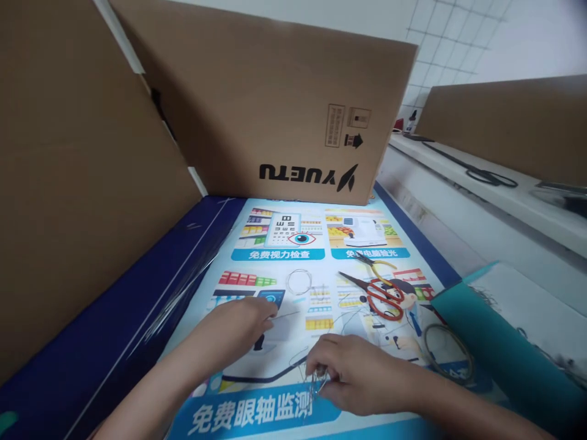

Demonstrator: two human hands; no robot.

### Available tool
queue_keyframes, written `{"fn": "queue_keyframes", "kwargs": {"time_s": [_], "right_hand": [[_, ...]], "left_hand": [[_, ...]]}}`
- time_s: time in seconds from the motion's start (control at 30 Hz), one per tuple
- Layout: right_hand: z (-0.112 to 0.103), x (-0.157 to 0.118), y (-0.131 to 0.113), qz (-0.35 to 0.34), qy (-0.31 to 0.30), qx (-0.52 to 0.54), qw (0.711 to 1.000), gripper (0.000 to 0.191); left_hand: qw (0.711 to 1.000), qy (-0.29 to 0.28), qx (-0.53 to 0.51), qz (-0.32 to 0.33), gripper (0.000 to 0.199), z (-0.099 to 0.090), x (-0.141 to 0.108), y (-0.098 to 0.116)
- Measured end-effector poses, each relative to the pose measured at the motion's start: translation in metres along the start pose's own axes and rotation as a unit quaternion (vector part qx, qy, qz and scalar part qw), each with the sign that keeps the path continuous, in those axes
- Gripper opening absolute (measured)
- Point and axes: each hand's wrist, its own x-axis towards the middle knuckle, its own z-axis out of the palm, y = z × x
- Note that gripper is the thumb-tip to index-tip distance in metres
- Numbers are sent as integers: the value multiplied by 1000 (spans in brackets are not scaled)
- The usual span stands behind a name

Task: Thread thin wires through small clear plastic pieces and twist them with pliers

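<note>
My right hand (348, 370) is closed on a small tangle of thin wire (313, 386), whose ends stick out below the fingertips. My left hand (252, 321) is held to the left with its fingers curled down and together; what they pinch, if anything, is hidden. Just beyond it, a loop of fine wire (298, 282) rests on the printed sheet (293, 318). Red-handled scissors (384, 299) lie past my right hand, their blades pointing left. Behind them are yellow-handled pliers (378, 263). A coil of thicker wire (448, 352) lies to the right.
Cardboard panels (275, 110) stand upright at the back and left. At the right is a teal-sided box (499, 342) with a white surface and wire bits. A white ledge (458, 177) behind it bears black scissors (493, 177) and a small bottle (411, 122).
</note>
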Motion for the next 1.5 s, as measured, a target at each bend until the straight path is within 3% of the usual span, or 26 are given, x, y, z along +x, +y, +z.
{"fn": "queue_keyframes", "kwargs": {"time_s": [0.17,0.37,0.6,0.83,1.07,1.17,1.27,1.5], "right_hand": [[2,6,6,21,-41,-53,998,53],[11,-8,30,88,16,-193,977,30],[16,-24,44,52,22,-293,954,16],[0,-50,55,89,-24,-293,952,14],[-44,-53,64,152,-2,-302,941,16],[-61,-48,65,194,8,-302,934,21],[-68,-40,64,183,29,-300,936,22],[-55,-1,64,116,29,-333,935,19]], "left_hand": [[1000,-7,14,-5,26,1,-2,-2],[999,-15,42,-7,19,5,1,-6],[994,-13,107,-21,10,7,5,-7],[988,1,143,-55,21,4,6,-10],[982,-3,165,-89,21,5,6,-23],[988,-7,133,-76,21,1,4,-16],[999,-22,32,-29,20,-2,0,0],[996,-61,-67,23,19,15,-9,26]]}}
